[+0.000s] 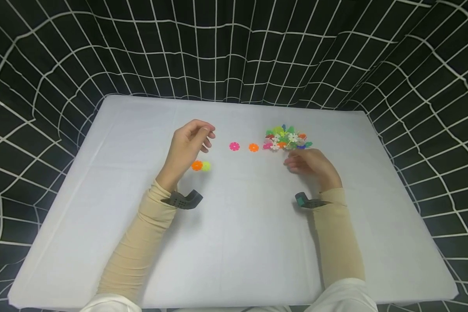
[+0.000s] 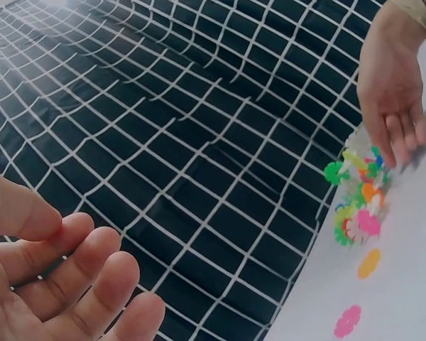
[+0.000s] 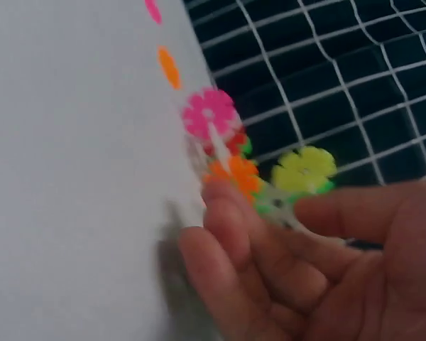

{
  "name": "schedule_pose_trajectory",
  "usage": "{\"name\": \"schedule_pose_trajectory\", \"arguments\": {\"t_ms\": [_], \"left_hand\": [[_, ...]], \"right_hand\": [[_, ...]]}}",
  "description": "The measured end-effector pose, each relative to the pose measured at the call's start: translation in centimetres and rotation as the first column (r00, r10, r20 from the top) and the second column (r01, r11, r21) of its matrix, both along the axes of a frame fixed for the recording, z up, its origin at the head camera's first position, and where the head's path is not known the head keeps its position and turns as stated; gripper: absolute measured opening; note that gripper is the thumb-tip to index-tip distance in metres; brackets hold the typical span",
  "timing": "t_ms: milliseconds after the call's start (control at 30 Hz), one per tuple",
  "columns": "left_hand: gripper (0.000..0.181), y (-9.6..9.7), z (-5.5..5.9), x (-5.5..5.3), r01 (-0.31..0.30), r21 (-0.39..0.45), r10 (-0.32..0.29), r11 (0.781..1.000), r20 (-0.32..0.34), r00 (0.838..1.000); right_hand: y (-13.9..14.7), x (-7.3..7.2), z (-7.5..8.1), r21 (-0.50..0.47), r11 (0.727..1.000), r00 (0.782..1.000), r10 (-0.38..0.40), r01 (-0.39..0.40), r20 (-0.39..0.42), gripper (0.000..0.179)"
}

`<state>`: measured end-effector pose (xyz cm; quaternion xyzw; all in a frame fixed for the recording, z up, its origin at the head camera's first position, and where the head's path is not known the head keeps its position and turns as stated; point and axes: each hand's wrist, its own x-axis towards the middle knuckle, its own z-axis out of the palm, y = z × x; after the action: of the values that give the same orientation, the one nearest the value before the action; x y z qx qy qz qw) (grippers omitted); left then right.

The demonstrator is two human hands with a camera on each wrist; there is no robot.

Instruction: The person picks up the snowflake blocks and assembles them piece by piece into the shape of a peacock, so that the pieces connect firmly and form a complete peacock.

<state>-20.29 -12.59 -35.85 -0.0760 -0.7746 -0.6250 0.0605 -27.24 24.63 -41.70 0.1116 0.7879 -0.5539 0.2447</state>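
My left hand [image 1: 188, 139] hovers over the left half of the table, its fingers loosely bent. Nothing shows between thumb and fingers in the left wrist view. Beneath it lie an orange flower-shaped disc [image 1: 196, 165] and a yellow one [image 1: 206, 166], edges meeting or overlapping. At the near edge of a pile of colourful flower-shaped discs [image 1: 282, 135] is my right hand [image 1: 313, 164], with relaxed fingers and no disc visible in its grasp. Between the hands, a pink disc [image 1: 234, 146] and another orange disc [image 1: 253, 147] lie flat and apart from each other.
A white cloth covers the table [image 1: 234, 242]. Black curtains with a white grid [image 1: 226, 52] stand behind it and along both sides. Each wrist wears a dark camera mount [image 1: 185, 200].
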Motion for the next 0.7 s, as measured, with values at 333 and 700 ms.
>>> {"name": "schedule_pose_trajectory", "arguments": {"t_ms": [333, 700], "left_hand": [[0.033, -3.0, -1.9, -1.9, 0.018, -0.365, 0.052, 0.931, 0.181, 0.982], [0.042, -3.7, -5.0, -2.7, 0.26, -0.672, 0.009, 0.693, 0.368, 0.93]], "right_hand": [[-5.5, 1.3, 3.6, 0.306, 0.908, 0.913, 0.356, -0.288, -0.197, 0.047], [-14.8, -1.4, 1.1, 0.574, 0.729, 0.836, 0.533, -0.374, -0.132, 0.052]]}}
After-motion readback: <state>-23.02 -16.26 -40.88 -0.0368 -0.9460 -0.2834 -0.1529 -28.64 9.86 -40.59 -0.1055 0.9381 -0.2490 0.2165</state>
